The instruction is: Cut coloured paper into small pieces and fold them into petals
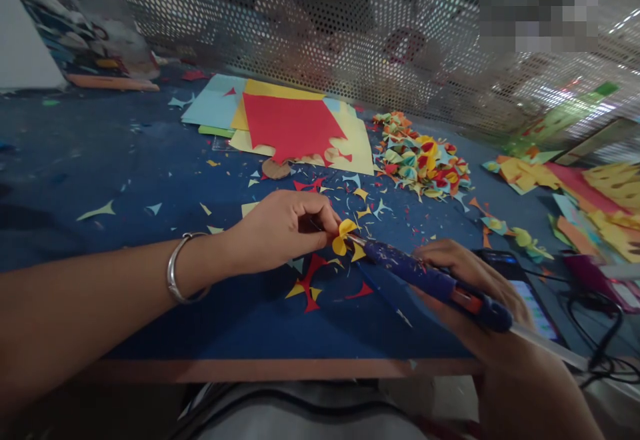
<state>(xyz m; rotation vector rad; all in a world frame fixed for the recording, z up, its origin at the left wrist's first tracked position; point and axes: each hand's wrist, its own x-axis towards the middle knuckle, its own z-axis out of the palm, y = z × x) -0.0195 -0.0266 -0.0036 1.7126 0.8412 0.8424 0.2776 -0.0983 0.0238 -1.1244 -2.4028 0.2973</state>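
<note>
My left hand is closed in a pinch on a small yellow paper flower above the table. My right hand is closed round a blue pen-shaped glue gun, which has an orange part and a pale rod coming out of its rear. Its thin metal tip points left and meets the flower; whether glue is on it is too small to tell. Under the hands lie red paper offcuts and a thin blue stick with a pale point.
Coloured paper sheets, a cut red one on top, lie at the back beside a round brown disc. A pile of small paper flowers sits to their right. A phone and black cable are at the right. Perforated metal stands behind.
</note>
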